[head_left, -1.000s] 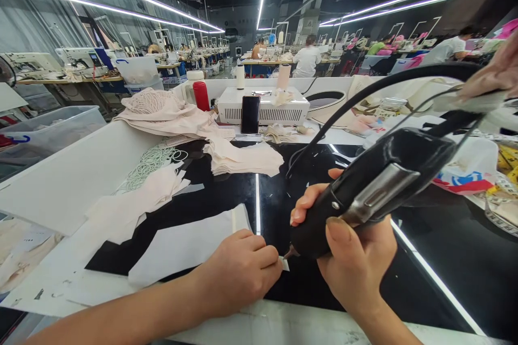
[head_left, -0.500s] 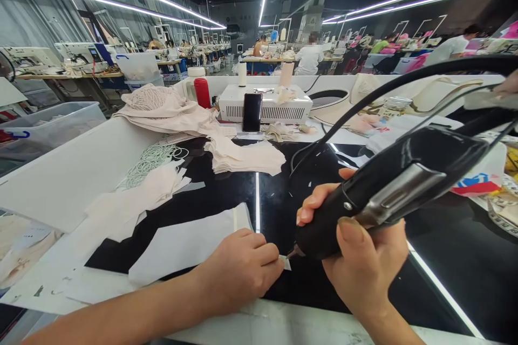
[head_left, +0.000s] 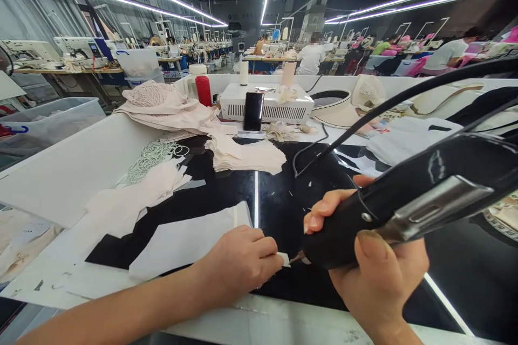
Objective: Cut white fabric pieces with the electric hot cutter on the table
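Between thumb and fingers, my left hand (head_left: 246, 260) pinches a small white strip (head_left: 285, 260); most of the strip is hidden in the fingers. My right hand (head_left: 376, 275) is wrapped round a black corded hand tool (head_left: 421, 194) with a metal lever along its side. The narrow metal tip of the tool points left and sits right by the strip's free end; whether they touch I cannot tell. Under and beyond my left hand, a flat white cut panel (head_left: 186, 240) lies on the glossy black tabletop (head_left: 324, 291), a pale band near its far edge.
Stacked cream fabric pieces (head_left: 246, 155) lie farther back, with more pale pieces (head_left: 137, 194) and green cord (head_left: 156, 157) at left. Behind stand a phone (head_left: 253, 111), a white vented box (head_left: 283, 106) and a red bottle (head_left: 203, 90). A black cable (head_left: 364, 121) arches over the right side.
My right hand and the tool have shifted to the right, drawing the tip slightly away from my left fingers. The strip's end now sits a little higher; my left hand barely moved.
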A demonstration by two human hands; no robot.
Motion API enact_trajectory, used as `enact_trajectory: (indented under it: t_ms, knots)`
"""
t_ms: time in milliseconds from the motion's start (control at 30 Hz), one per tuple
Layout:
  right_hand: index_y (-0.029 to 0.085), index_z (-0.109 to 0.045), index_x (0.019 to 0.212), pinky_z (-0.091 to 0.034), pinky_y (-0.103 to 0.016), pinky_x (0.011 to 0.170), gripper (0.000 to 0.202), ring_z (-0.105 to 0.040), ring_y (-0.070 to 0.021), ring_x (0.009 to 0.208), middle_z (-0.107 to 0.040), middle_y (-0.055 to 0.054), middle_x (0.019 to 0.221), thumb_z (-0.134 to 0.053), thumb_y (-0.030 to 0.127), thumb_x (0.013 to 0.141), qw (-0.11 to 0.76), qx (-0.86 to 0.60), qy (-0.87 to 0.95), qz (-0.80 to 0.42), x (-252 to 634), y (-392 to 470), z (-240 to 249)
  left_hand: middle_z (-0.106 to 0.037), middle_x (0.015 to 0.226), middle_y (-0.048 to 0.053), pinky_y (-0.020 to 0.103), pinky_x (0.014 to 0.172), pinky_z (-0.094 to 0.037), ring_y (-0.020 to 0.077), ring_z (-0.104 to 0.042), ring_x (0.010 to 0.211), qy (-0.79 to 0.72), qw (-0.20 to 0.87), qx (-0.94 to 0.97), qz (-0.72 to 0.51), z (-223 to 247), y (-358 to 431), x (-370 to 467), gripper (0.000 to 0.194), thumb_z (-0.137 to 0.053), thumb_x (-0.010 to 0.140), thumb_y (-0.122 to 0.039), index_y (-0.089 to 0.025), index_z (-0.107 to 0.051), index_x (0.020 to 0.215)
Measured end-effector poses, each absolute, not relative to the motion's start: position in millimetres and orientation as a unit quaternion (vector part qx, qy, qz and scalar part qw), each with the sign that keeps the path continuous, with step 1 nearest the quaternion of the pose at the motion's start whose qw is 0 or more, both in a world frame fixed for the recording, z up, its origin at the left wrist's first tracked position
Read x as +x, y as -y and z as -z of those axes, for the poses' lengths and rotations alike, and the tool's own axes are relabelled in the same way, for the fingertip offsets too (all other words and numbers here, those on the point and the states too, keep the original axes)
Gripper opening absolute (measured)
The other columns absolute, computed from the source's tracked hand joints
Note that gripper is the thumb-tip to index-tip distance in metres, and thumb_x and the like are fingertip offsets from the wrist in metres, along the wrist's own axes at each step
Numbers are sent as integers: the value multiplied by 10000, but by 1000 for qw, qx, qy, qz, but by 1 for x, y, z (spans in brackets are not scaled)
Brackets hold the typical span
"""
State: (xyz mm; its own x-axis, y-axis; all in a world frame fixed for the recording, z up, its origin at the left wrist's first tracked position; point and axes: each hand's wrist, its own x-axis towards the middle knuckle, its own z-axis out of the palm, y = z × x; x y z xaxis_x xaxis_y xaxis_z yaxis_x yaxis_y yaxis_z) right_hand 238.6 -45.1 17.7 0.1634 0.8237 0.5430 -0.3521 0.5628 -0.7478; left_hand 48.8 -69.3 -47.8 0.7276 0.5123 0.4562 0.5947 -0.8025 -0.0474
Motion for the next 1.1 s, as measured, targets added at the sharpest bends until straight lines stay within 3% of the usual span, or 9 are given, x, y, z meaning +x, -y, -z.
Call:
enact_trajectory:
  t_ms: [333, 667, 1100]
  knots:
    - [290, -703, 1261, -600, -325, 533, 386, -694, -180, 628, -748, 12, 871, -859, 421, 933, 719, -230, 527, -390, 239, 45, -12, -693, 943, -6, 303, 698, -446, 148, -620, 768, 337, 8, -917, 213, 46, 67, 45, 79, -672, 1093, -183, -221, -740, 1086]
    - [271, -704, 1228, -608, -345, 554, 435, -682, -186, 608, -747, 16, 830, -895, 449, 880, 724, -248, 512, -390, 242, 47, -16, -705, 970, 7, 303, 737, -459, 158, -611, 790, 339, 12, -911, 233, 43, 65, 24, 180, -610, 1073, -87, -209, -732, 1021]
    - [258, -737, 1062, -596, -336, 444, 594, -619, -199, 517, -730, 18, 684, -1021, 511, 605, 742, -304, 434, -411, 237, 47, -31, -716, 950, 26, 330, 737, -474, 181, -619, 836, 314, 43, -924, 215, 45, 69, 22, 168, -581, 1056, -33, -172, -676, 1050]
